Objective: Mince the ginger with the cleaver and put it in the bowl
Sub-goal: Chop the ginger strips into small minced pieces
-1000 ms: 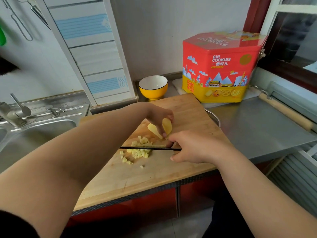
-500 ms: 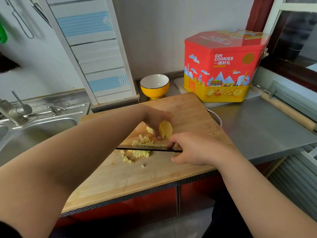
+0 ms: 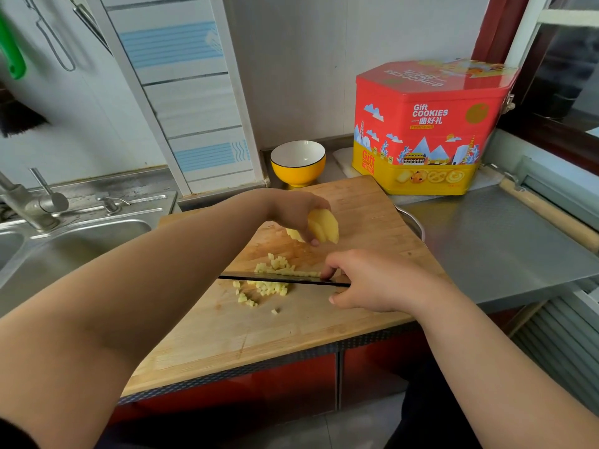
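My left hand (image 3: pixel 293 213) pinches a stack of pale yellow ginger slices (image 3: pixel 323 226) and holds it just above the wooden cutting board (image 3: pixel 363 205). Another ginger piece (image 3: pixel 294 234) lies under that hand. My right hand (image 3: pixel 372 280) grips the handle of the cleaver (image 3: pixel 275 280), seen edge-on, its blade standing among small ginger cubes (image 3: pixel 270 280) in the middle of the board. The yellow bowl (image 3: pixel 298 163) with a white inside stands behind the board, with nothing in it.
A red and yellow cookie tin (image 3: pixel 428 128) stands at the back right. A steel sink (image 3: pixel 64 241) with a tap (image 3: pixel 22 205) lies left of the board. A wooden rolling pin (image 3: pixel 551 215) lies along the right edge of the steel counter (image 3: pixel 502 247).
My left hand has lifted the ginger slices a little off the board. The cleaver stays among the cubes and has barely shifted.
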Action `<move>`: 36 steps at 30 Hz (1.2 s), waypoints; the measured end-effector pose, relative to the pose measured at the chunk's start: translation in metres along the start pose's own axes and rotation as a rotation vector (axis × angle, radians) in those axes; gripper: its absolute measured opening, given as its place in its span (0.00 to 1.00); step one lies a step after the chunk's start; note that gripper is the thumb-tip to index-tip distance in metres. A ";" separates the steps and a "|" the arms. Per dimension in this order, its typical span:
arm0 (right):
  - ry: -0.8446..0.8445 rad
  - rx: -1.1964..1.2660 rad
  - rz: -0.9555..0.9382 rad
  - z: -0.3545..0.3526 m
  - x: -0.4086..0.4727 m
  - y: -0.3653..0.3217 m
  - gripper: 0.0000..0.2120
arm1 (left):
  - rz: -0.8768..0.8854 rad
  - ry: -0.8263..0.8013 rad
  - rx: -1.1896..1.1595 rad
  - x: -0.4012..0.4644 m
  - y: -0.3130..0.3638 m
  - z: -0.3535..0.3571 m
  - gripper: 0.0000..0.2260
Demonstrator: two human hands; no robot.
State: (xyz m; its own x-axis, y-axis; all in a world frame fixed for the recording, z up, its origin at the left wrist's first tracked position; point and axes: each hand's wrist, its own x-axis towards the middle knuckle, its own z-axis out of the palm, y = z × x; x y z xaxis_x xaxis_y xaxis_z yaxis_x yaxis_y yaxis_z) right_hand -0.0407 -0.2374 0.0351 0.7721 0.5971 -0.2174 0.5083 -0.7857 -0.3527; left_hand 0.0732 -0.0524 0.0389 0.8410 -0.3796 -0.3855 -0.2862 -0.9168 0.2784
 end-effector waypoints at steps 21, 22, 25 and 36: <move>0.046 0.203 0.038 -0.027 0.013 -0.028 0.04 | -0.188 0.742 -0.500 -0.112 -0.048 -0.043 0.31; 0.031 0.260 0.053 -0.026 0.014 -0.030 0.04 | -0.204 0.782 -0.507 -0.118 -0.052 -0.043 0.30; -0.031 0.384 0.076 -0.024 0.020 -0.037 0.05 | -0.247 0.950 -0.585 -0.136 -0.061 -0.040 0.31; -0.141 0.652 0.156 0.008 0.040 -0.058 0.06 | -0.230 1.072 -0.900 -0.179 -0.079 -0.004 0.28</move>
State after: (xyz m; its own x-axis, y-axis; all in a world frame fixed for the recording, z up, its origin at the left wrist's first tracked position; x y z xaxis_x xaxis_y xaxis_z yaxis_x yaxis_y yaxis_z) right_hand -0.0424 -0.1664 0.0401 0.7380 0.5348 -0.4116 0.0270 -0.6328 -0.7738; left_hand -0.0532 0.0883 0.0897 0.8801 0.4142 0.2322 -0.0536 -0.3992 0.9153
